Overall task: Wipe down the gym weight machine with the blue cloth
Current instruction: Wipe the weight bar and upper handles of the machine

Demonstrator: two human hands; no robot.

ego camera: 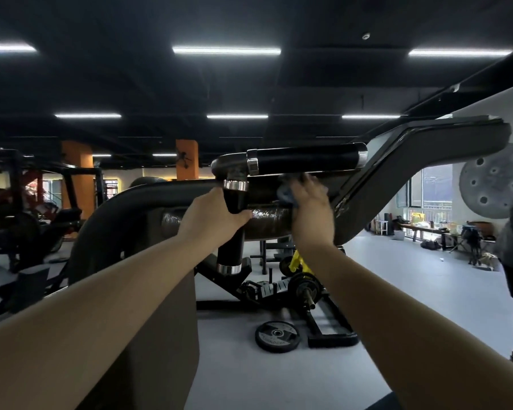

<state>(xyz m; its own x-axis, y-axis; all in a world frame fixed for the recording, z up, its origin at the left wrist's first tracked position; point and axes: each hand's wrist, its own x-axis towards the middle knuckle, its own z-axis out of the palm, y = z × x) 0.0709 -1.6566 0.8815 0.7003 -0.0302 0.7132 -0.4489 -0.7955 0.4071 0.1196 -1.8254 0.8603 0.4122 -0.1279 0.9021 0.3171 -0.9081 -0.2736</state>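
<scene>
My right hand [310, 210] presses a bunched blue cloth [288, 192] up under the machine's [397, 173] horizontal black grip [305, 158], fingers curled round the cloth. My left hand [212, 216] is clamped on the vertical grip [234, 202], glossy with chrome collars. Below, a round weight plate [277, 335] lies on smooth grey floor [397, 276]; strip lights [226, 50] cross a black ceiling.

Handle [305, 159] glossy black, chrome metal collars [253, 165]; blue cloth [288, 192] soft; frame [397, 173] matt
</scene>
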